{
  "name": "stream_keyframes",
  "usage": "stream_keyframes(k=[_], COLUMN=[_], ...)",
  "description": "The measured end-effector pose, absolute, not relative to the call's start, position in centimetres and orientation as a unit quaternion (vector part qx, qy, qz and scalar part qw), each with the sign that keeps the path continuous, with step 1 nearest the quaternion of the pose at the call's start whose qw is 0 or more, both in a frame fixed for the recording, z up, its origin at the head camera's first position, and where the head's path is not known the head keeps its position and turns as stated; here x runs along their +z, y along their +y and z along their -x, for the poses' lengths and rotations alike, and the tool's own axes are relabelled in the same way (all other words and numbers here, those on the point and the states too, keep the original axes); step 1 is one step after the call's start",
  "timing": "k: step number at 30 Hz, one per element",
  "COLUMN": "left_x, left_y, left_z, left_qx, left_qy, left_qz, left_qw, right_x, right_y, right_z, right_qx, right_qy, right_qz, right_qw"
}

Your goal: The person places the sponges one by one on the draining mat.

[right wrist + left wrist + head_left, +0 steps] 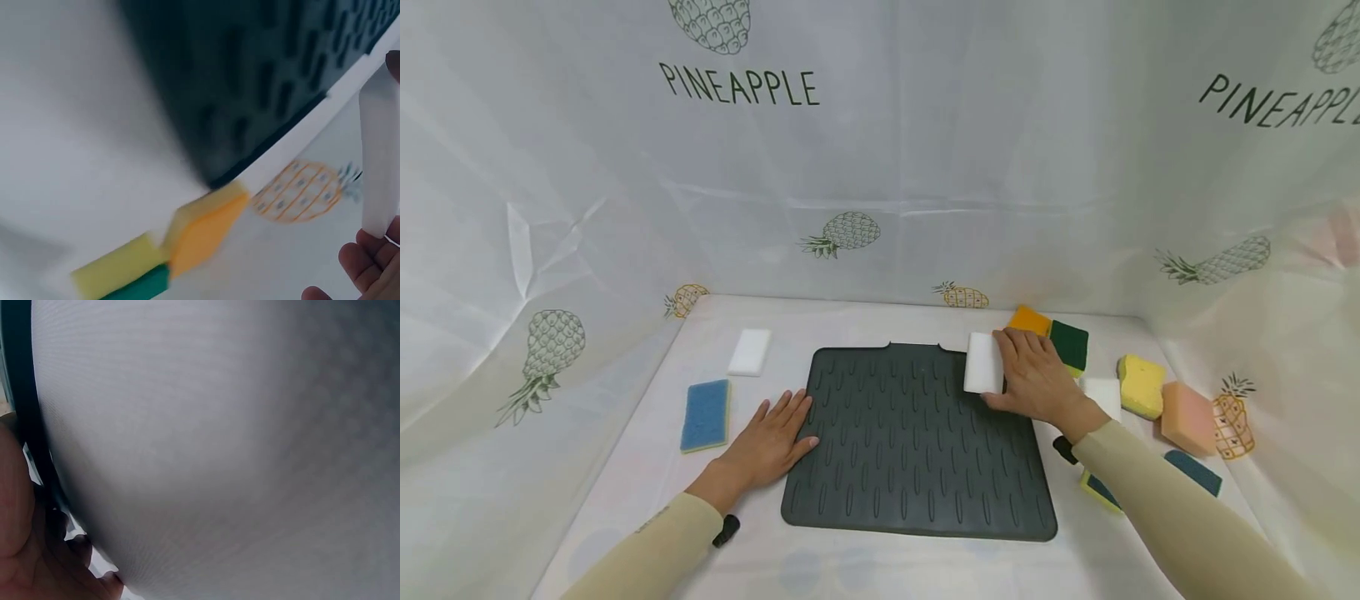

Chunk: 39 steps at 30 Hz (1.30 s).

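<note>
A dark grey ribbed mat [917, 450] lies flat in the middle of the table. On its left edge rests my left hand [767, 446], fingers stretched out and touching the rim. Over the mat's upper right corner, my right hand [1037, 379] grips a white melamine sponge [982, 364] between thumb and fingers. In the right wrist view that sponge [379, 156] is seen edge-on, with fingertips [369, 259] at its lower end. The left wrist view is mostly filled by blurred white cloth, with part of the left hand [37, 550] at its lower left.
To the left lie a white sponge [749, 352] and a blue scouring sponge [705, 415]. Around the right arm are an orange sponge [1028, 321], a green-topped sponge [1070, 344], a yellow sponge [1141, 386], a peach sponge [1189, 419], another white sponge [1103, 393] and a dark blue one [1195, 472].
</note>
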<state>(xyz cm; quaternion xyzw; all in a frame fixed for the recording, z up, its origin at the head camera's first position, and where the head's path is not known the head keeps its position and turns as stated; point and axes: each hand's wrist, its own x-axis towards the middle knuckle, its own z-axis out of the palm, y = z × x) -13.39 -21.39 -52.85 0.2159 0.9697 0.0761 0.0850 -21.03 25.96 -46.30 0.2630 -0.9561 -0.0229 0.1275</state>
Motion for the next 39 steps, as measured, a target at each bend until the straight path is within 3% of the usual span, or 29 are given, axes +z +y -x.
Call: stream_keyframes(k=[14,22,39], left_x=[-52.2,-52.3,-52.5], left_y=[-21.1,-21.1,-21.2], left_z=[13.0,13.0,12.9], left_qx=[0.082,0.075,0.084], left_qy=[0.970,0.971,0.971], left_qz=[-0.212,-0.212,-0.208], left_qw=[0.084,0.085,0.083], right_x=[-47.2,-47.6,-48.7], right_y=[15.5,10.2,4.8], right_z=[22.1,22.3,23.2], right_qx=[0.010,0.027,0.029], right_qy=[-0.941,-0.941,-0.947], right_qz=[-0.312,-0.324,-0.317], right_qw=[0.133,0.092,0.039])
